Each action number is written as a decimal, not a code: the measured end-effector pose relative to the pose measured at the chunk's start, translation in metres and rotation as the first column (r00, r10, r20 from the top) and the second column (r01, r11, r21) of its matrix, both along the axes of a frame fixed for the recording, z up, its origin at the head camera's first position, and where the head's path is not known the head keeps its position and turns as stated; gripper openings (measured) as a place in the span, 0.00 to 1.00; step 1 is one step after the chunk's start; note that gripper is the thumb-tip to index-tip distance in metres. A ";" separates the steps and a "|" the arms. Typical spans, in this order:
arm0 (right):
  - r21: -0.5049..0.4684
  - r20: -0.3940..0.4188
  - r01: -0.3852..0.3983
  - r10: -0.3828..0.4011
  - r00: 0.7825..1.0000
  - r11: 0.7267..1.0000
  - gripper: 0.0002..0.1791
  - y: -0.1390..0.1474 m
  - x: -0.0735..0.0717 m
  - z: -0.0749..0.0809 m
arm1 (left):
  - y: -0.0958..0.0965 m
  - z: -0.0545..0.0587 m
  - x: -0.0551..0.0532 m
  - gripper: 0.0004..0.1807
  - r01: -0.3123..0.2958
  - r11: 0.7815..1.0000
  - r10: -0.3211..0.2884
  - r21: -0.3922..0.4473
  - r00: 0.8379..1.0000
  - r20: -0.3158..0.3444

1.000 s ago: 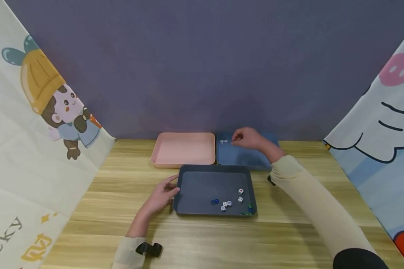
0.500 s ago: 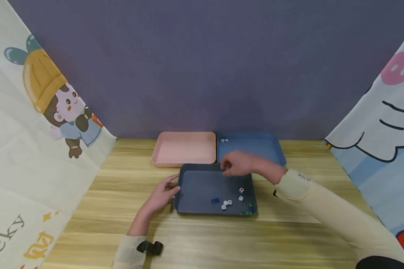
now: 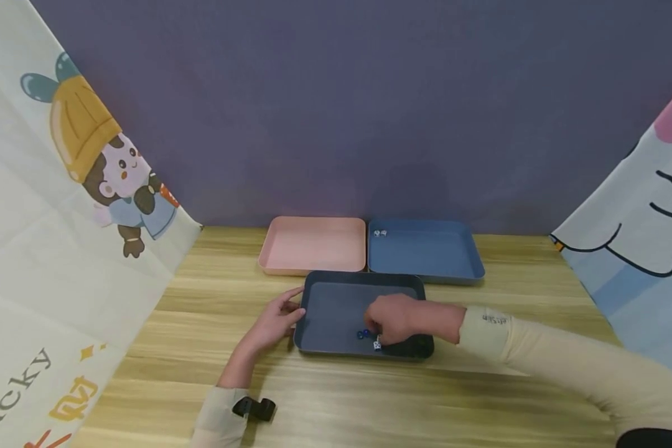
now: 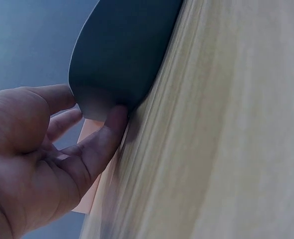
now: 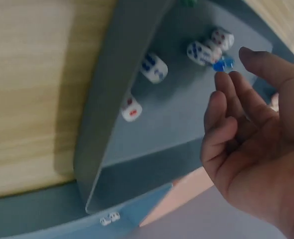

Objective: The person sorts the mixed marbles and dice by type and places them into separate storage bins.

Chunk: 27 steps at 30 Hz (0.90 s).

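Note:
My right hand (image 3: 394,317) is over the dark grey tray (image 3: 330,298), fingers partly bent and holding nothing. In the right wrist view its thumb stands apart from the fingertips, close to blue beads (image 5: 223,63) and a cluster of white dice (image 5: 199,52). Another die (image 5: 154,68) and a red-dotted die (image 5: 131,110) lie near the tray wall. The head view shows one die (image 3: 377,345) beside the hand, which hides the others. My left hand (image 3: 274,320) touches the tray's left side with extended fingers, one low on the outer wall in the left wrist view.
Behind the dark tray stand a pink tray (image 3: 313,246) and a blue tray (image 3: 431,252), side by side. Two white dice (image 3: 379,233) lie in the blue tray's far left corner. A dark partition (image 3: 336,112) rises behind them; printed cloths flank the wooden table (image 3: 325,398).
My right hand has come from above the blue tray, back toward me, down to the dice in the dark tray. The left hand stays at the tray's side. The head view shifts slightly.

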State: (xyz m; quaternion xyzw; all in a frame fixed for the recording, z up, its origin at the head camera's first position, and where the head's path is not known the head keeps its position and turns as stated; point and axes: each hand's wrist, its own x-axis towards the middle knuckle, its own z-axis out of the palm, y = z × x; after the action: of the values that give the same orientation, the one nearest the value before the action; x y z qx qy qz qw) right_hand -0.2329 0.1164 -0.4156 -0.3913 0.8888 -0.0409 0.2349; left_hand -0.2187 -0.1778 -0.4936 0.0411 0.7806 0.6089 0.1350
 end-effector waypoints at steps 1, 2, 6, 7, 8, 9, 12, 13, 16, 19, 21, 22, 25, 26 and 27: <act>-0.010 -0.005 -0.009 0.009 1.000 1.000 0.06 0.000 0.001 -0.002 | 0.000 0.000 0.000 0.30 0.001 1.000 -0.001 0.002 1.000 0.000; -0.020 -0.011 -0.012 0.012 1.000 1.000 0.06 -0.001 0.003 -0.004 | 0.001 0.004 0.001 0.30 -0.001 1.000 0.001 0.003 1.000 0.002; -0.053 -0.053 -0.031 0.028 0.998 0.998 0.08 -0.002 0.005 -0.010 | 0.003 0.005 0.001 0.30 -0.016 1.000 0.016 0.001 1.000 -0.005; -0.054 -0.064 -0.033 0.030 0.997 0.998 0.08 -0.001 0.006 -0.010 | 0.004 0.006 0.001 0.30 -0.021 1.000 0.021 -0.007 1.000 -0.010; -0.057 -0.071 -0.035 0.031 0.997 0.998 0.09 -0.001 0.007 -0.011 | 0.005 0.006 0.002 0.30 -0.027 0.999 0.027 -0.018 1.000 -0.013; -0.062 -0.079 -0.038 0.033 0.996 0.997 0.10 -0.001 0.007 -0.012 | 0.005 0.003 0.001 0.30 -0.031 0.999 0.031 -0.024 0.999 -0.014; -0.071 -0.114 -0.053 0.045 0.992 0.996 0.14 -0.001 0.010 -0.016 | 0.008 0.006 0.002 0.29 -0.045 0.998 0.045 -0.045 0.999 -0.012; -0.070 -0.123 -0.057 0.049 0.991 0.996 0.16 -0.001 0.010 -0.017 | 0.009 0.006 0.003 0.29 -0.048 0.998 0.048 -0.051 0.999 -0.011; -0.056 -0.159 -0.070 0.060 0.985 0.996 0.19 -0.003 0.011 -0.020 | 0.010 0.007 0.003 0.28 -0.054 0.997 0.054 -0.056 0.999 -0.007; -0.034 -0.184 -0.072 0.064 0.981 0.997 0.22 -0.005 0.012 -0.022 | 0.010 0.008 0.003 0.28 -0.057 0.997 0.057 -0.053 0.998 -0.003; -0.023 -0.192 -0.070 0.064 0.979 0.997 0.23 -0.006 0.012 -0.023 | 0.010 0.008 0.003 0.28 -0.061 0.997 0.061 -0.051 0.998 0.001; -0.021 -0.193 -0.067 0.062 0.979 0.998 0.24 -0.007 0.012 -0.024 | 0.009 0.007 0.003 0.28 -0.064 0.997 0.064 -0.052 0.998 0.002; -0.018 -0.184 -0.062 0.057 0.981 0.998 0.24 -0.008 0.012 -0.024 | 0.009 0.007 0.002 0.28 -0.070 0.996 0.070 -0.054 0.998 -0.004; -0.015 -0.177 -0.060 0.056 0.983 0.998 0.24 -0.008 0.012 -0.024 | 0.009 0.006 0.002 0.28 -0.073 0.996 0.073 -0.054 0.997 -0.003; -0.015 -0.171 -0.057 0.054 0.984 0.998 0.24 -0.009 0.012 -0.025 | 0.009 0.006 0.003 0.28 -0.076 0.996 0.076 -0.052 0.997 -0.004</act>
State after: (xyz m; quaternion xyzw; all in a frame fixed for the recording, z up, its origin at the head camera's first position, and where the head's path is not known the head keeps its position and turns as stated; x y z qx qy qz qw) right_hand -0.2207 0.1079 -0.4401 -0.4203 0.8940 -0.0094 0.1550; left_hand -0.2161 -0.1689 -0.4873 0.0083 0.7975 0.5928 0.1118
